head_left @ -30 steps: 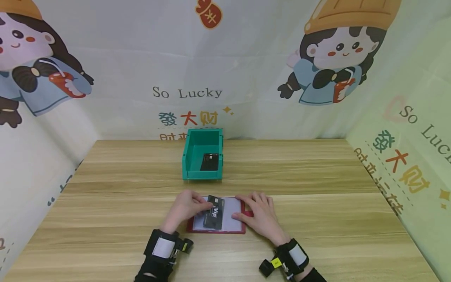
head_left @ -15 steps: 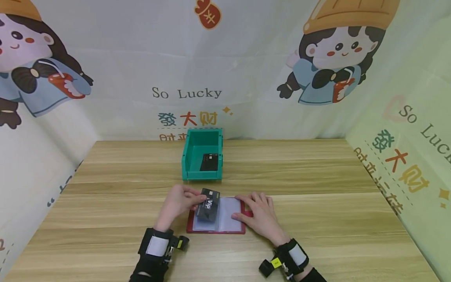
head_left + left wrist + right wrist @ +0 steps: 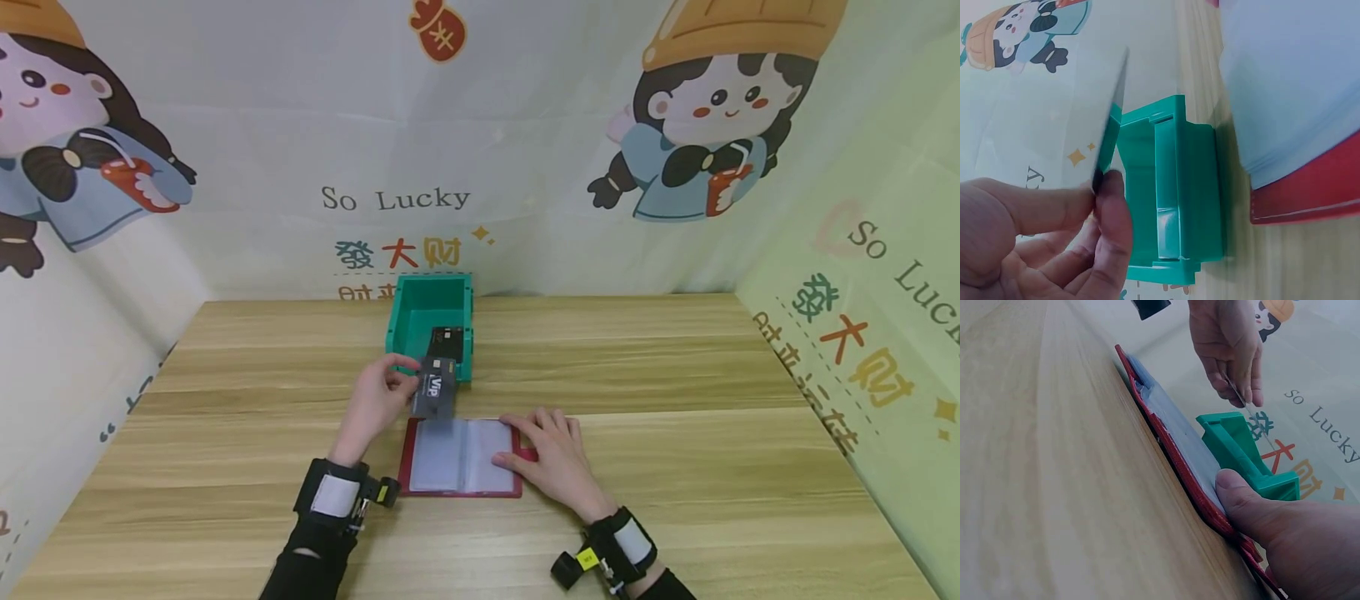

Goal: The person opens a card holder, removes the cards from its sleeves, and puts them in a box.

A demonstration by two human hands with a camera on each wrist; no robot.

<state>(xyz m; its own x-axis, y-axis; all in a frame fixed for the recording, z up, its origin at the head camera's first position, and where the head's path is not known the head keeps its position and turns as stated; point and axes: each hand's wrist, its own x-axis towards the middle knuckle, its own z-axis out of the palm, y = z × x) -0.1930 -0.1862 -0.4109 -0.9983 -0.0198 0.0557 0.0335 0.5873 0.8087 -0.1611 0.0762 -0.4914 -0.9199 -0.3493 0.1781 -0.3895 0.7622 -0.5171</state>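
In the head view my left hand (image 3: 378, 400) pinches a dark grey card marked "Vip" (image 3: 435, 387) by its left edge. The card hangs over the front wall of a green bin (image 3: 396, 321), seen edge-on in the left wrist view between thumb and finger. A black card (image 3: 447, 342) lies inside the bin. Below it, a red card holder (image 3: 406, 467) lies spread on the table, with clear plastic sleeves (image 3: 438, 458). My right hand (image 3: 551, 458) rests on the holder's right side; in the right wrist view its thumb (image 3: 1235, 487) presses on the sleeves.
The wood-grain table (image 3: 675, 400) extends on both sides of the holder. A printed fabric backdrop (image 3: 555, 167) rises behind the table and along its sides. A black wrist camera (image 3: 566, 570) sits beside the right forearm.
My left hand has lifted the Vip card off the holder's left sleeves and moved it away from me, up to the bin's front wall. The right hand stays in place.
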